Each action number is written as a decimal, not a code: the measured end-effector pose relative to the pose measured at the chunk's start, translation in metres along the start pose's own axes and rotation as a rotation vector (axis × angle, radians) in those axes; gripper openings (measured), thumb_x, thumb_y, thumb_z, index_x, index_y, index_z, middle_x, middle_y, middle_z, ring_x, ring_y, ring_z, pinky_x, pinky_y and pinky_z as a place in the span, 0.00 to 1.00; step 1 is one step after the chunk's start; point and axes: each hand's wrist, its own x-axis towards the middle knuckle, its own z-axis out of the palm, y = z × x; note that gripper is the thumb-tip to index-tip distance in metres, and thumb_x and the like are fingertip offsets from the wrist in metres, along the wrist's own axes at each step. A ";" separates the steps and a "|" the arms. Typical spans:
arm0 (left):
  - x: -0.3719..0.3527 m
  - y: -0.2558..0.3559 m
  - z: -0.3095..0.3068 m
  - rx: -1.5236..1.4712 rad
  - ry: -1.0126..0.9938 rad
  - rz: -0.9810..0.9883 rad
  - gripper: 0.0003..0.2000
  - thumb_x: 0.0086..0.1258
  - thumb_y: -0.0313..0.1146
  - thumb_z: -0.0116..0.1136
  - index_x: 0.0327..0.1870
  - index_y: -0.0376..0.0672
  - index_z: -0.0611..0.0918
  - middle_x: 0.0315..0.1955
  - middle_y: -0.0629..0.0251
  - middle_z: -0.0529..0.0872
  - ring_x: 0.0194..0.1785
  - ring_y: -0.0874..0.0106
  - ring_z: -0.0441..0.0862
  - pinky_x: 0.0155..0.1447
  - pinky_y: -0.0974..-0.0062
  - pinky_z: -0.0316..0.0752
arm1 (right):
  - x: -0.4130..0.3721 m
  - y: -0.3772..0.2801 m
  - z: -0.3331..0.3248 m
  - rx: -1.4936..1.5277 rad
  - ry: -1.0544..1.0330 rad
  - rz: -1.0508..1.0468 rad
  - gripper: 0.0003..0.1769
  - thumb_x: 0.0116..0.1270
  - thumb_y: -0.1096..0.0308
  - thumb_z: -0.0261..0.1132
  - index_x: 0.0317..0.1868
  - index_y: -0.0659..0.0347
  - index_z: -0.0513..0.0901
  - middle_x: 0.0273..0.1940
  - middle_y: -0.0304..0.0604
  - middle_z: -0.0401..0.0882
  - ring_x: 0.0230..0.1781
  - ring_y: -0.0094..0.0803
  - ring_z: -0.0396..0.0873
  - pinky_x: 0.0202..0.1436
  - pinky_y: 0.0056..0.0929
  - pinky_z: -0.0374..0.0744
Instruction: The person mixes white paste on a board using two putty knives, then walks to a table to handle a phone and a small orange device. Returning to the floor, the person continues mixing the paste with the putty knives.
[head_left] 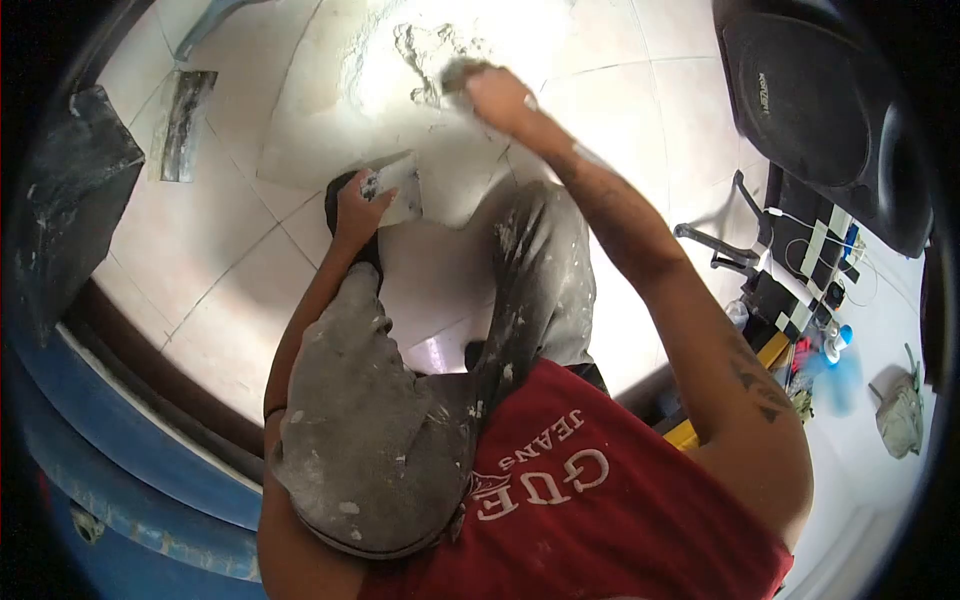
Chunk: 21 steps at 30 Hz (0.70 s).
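Observation:
My left hand (362,208) is closed around a flat, light-coloured plastering trowel (404,192), low over the floor beside my dark shoe (338,188). White smears mark its grip. My right hand (500,98) reaches forward, closed on a grey-green tool (464,74) that motion blurs; its exact kind does not show. Under that tool lies wet, lumpy plaster (425,62) spread on a pale, brightly lit patch of floor, with white powder (365,50) around it.
A dirty flat strip (184,125) lies on the tiles (240,190) at left, near a black box (85,170). At right stand a black speaker (820,100), a small stand (735,235) and cluttered items. Blue furniture (130,470) borders the lower left.

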 end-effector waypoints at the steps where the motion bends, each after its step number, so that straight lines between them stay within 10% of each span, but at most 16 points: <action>1: -0.004 0.008 -0.002 0.004 -0.027 -0.056 0.24 0.54 0.34 0.68 0.45 0.23 0.75 0.30 0.53 0.84 0.34 0.72 0.81 0.41 0.75 0.74 | 0.001 0.006 -0.005 0.036 -0.230 0.039 0.15 0.59 0.71 0.57 0.48 0.60 0.78 0.58 0.47 0.71 0.53 0.42 0.74 0.52 0.41 0.76; 6: 0.002 0.031 -0.011 -0.018 -0.093 -0.152 0.26 0.53 0.35 0.69 0.47 0.23 0.75 0.33 0.50 0.84 0.37 0.68 0.81 0.43 0.73 0.74 | -0.011 -0.005 0.046 -0.033 0.454 -0.201 0.13 0.57 0.74 0.56 0.41 0.62 0.81 0.45 0.50 0.80 0.46 0.39 0.79 0.49 0.33 0.78; 9: 0.001 -0.004 -0.001 -0.013 -0.082 -0.137 0.27 0.53 0.36 0.69 0.47 0.23 0.75 0.33 0.49 0.84 0.37 0.67 0.81 0.43 0.73 0.75 | -0.004 -0.003 -0.009 -0.072 -0.088 -0.091 0.14 0.57 0.74 0.56 0.44 0.61 0.81 0.45 0.52 0.80 0.46 0.40 0.79 0.50 0.35 0.78; 14: 0.001 0.022 -0.006 0.080 0.012 -0.023 0.27 0.53 0.37 0.69 0.46 0.22 0.75 0.31 0.51 0.84 0.35 0.66 0.82 0.42 0.72 0.75 | -0.006 -0.006 0.059 -0.102 0.541 -0.223 0.15 0.55 0.74 0.58 0.45 0.59 0.80 0.48 0.50 0.79 0.47 0.42 0.78 0.51 0.37 0.77; 17: 0.000 0.023 -0.006 0.074 0.015 -0.037 0.26 0.53 0.36 0.69 0.46 0.22 0.75 0.31 0.51 0.84 0.36 0.67 0.81 0.42 0.71 0.75 | 0.005 -0.002 0.000 0.020 -0.148 0.008 0.16 0.58 0.72 0.58 0.48 0.58 0.78 0.56 0.47 0.74 0.54 0.40 0.75 0.55 0.38 0.75; 21: 0.003 0.030 -0.014 -0.028 -0.142 -0.180 0.26 0.53 0.35 0.68 0.47 0.22 0.75 0.32 0.50 0.84 0.37 0.69 0.81 0.42 0.72 0.75 | -0.005 -0.012 0.049 -0.194 0.553 -0.180 0.17 0.54 0.76 0.57 0.46 0.59 0.80 0.46 0.50 0.80 0.48 0.41 0.78 0.52 0.38 0.76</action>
